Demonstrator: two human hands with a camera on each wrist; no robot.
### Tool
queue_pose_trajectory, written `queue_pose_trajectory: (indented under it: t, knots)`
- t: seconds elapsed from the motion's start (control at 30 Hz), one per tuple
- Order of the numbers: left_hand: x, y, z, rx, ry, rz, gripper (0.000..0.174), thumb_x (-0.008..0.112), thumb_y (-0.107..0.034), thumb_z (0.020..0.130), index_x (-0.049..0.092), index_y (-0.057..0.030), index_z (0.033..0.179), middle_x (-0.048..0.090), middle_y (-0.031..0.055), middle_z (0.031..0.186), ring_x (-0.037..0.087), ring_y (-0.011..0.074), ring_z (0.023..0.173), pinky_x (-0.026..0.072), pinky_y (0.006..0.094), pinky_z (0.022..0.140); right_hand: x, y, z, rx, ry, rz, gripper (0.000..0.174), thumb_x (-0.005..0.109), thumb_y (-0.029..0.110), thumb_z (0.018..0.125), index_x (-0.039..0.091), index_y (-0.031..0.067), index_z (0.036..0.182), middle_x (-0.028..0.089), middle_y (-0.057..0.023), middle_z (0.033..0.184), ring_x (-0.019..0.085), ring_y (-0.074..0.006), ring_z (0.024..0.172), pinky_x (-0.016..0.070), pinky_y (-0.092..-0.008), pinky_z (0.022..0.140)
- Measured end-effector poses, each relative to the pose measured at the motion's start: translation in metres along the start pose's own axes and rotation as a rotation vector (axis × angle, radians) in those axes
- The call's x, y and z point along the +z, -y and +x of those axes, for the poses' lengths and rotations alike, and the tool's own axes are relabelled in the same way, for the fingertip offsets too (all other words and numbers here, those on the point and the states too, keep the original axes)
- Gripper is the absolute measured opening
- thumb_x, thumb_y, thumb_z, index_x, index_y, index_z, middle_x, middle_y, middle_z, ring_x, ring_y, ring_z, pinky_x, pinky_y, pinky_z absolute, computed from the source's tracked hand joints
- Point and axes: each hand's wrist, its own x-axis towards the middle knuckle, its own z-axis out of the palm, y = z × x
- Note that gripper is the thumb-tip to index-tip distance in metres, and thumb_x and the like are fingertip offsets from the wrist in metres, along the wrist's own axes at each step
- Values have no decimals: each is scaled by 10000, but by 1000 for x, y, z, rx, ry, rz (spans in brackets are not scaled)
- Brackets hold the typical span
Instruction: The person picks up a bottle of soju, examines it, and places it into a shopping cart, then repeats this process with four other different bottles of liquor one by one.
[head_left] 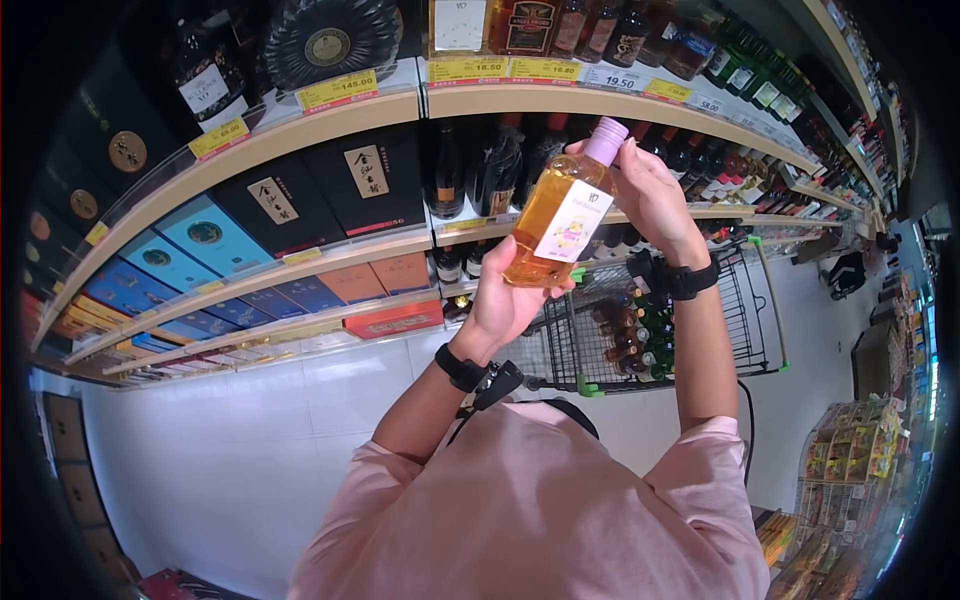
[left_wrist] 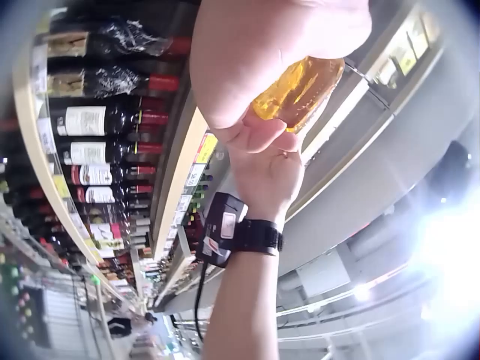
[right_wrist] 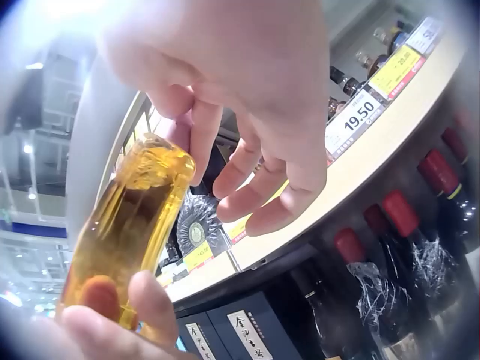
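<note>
A glass bottle (head_left: 562,222) of amber liquid, with a pink cap (head_left: 606,140) and a white flowered label, is held tilted in front of the shelves. The left hand (head_left: 508,300) grips its lower end, thumb on the near side and fingers underneath. At the top, the right hand (head_left: 652,190) pinches the neck and cap. In the right wrist view the right hand (right_wrist: 225,97) has its thumb and a finger at the cap, the other fingers hanging loosely bent beside the bottle (right_wrist: 127,225). The left wrist view shows the bottle's base (left_wrist: 304,90) beside the left hand (left_wrist: 277,60).
Shelves (head_left: 300,120) with boxed and bottled drinks and price tags run along the left and front. A wire shopping cart (head_left: 730,320) holding several bottles (head_left: 640,335) stands behind the right forearm. A rack of packets (head_left: 850,450) is at the far right.
</note>
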Motion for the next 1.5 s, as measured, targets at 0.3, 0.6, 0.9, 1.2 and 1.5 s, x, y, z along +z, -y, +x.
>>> queue_pose_trajectory:
  t: [0.3, 0.6, 0.9, 1.2, 1.5]
  knots:
    - [25, -8, -3, -232, -38, -353, 834, 251, -612, 942, 530, 118, 1231, 601, 194, 843, 535, 209, 611, 389, 313, 528, 8, 2, -9, 3, -129, -302, 306, 521, 281, 1038, 620, 27, 1177, 626, 24, 943, 528, -41, 825, 452, -236, 744]
    - [24, -1, -7, -299, -38, -345, 819, 261, -599, 945, 536, 122, 1219, 621, 223, 873, 551, 239, 598, 400, 325, 517, -9, -4, -24, 29, -180, -284, 437, 480, 367, 1047, 571, 8, 1278, 595, 30, 978, 521, -32, 870, 456, -217, 792]
    - [0, 16, -11, -247, 165, -303, 709, 442, -566, 936, 471, -5, 1370, 599, 216, 1142, 608, 283, 878, 469, 347, 715, -23, -10, -51, 58, -71, -268, 455, 520, 391, 1026, 662, -23, 1153, 622, 14, 817, 558, -68, 724, 470, -232, 672]
    - [2, 39, -5, -384, 288, -513, 807, 487, -599, 930, 336, -45, 1497, 413, 224, 1457, 584, 369, 1078, 510, 421, 865, -45, -20, -68, 108, -104, -275, 369, 569, 378, 1003, 656, 22, 965, 627, 15, 777, 575, -56, 692, 463, -217, 614]
    - [11, 89, 15, -528, 222, -369, 754, 441, -579, 954, 350, -58, 1491, 454, 211, 1426, 592, 331, 1093, 498, 434, 911, -102, -49, -112, 122, -92, -98, 411, 650, 394, 952, 697, 15, 1104, 661, 30, 828, 551, -27, 696, 424, -206, 590]
